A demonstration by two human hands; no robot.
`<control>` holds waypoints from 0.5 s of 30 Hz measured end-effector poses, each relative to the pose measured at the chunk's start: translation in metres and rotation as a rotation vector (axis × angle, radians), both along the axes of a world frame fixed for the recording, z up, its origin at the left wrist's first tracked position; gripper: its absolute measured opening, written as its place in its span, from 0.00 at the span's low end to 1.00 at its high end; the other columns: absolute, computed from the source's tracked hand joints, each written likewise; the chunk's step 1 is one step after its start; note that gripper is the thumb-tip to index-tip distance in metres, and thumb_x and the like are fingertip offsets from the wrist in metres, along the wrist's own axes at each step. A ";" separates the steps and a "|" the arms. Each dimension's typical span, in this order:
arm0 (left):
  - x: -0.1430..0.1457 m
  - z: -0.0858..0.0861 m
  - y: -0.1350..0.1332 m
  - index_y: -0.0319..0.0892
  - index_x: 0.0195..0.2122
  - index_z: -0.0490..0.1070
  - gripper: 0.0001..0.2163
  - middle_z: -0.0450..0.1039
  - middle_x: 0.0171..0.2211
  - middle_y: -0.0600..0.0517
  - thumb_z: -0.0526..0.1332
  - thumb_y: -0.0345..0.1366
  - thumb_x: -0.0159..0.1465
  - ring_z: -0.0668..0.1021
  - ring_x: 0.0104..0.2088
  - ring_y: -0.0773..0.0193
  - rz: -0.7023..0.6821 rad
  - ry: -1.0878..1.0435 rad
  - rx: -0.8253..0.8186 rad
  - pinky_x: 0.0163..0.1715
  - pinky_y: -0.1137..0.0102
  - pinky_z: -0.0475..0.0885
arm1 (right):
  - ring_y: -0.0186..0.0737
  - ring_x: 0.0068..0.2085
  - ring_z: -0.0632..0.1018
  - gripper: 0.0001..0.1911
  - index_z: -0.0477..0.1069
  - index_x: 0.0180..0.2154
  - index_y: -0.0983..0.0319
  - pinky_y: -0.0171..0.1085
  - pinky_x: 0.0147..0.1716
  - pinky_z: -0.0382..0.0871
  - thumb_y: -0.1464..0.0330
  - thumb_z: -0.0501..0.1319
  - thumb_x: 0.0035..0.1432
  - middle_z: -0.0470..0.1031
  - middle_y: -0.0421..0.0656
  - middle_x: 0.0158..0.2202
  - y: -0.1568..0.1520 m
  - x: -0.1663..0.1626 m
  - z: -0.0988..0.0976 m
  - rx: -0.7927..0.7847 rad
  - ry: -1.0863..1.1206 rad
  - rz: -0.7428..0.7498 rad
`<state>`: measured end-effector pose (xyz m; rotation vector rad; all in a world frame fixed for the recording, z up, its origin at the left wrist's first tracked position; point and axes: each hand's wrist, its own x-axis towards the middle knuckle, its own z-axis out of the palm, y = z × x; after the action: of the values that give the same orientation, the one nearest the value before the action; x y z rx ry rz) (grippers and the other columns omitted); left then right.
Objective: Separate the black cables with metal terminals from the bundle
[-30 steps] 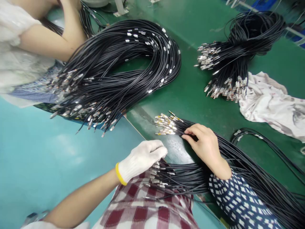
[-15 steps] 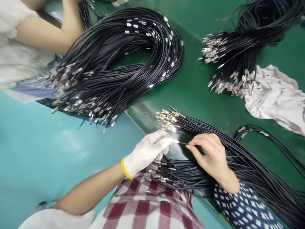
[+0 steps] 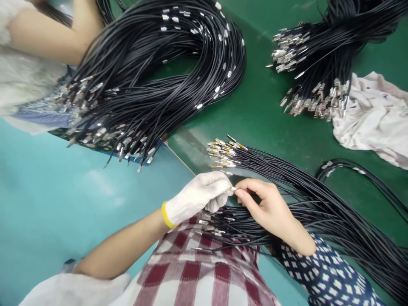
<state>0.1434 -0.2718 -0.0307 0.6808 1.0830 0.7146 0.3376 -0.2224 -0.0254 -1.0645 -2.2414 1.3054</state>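
Note:
My left hand [image 3: 202, 193], in a white knit glove with a yellow cuff, pinches the metal end of a black cable [image 3: 233, 188]. My bare right hand [image 3: 270, 208] grips the same cable right behind that end, thumb against forefinger, so the two hands nearly touch. Beyond my hands lies a bundle of black cables [image 3: 287, 170] whose metal ends carry some yellow bits. Below my hands, near the checked apron, rests another group of cables [image 3: 244, 225] with silvery connector ends. Most of the held cable is hidden behind my right hand.
A big looped bundle of black cables [image 3: 219, 46] with white tags fills the upper left, beside a co-worker's arm [image 3: 47, 36]. At the upper right sit more bundled cables [image 3: 338, 46] and a crumpled whitish cloth [image 3: 372, 119]. The green table [image 3: 261, 106] ends in a diagonal edge.
My right hand has moved left along the cable to the fingers of my left hand. A metal end with a yellow bit now shows between them. The view has shifted slightly.

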 end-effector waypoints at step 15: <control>-0.002 -0.005 0.015 0.40 0.25 0.65 0.19 0.63 0.16 0.57 0.59 0.50 0.64 0.63 0.15 0.73 -0.129 -0.262 -0.228 0.16 0.75 0.58 | 0.33 0.24 0.69 0.13 0.70 0.29 0.61 0.33 0.26 0.64 0.64 0.59 0.66 0.70 0.37 0.22 -0.008 -0.004 -0.006 -0.256 0.129 -0.154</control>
<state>0.1418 -0.2570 -0.0355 0.4432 0.8550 0.5424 0.3332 -0.2302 -0.0312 -1.1758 -1.8959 1.5751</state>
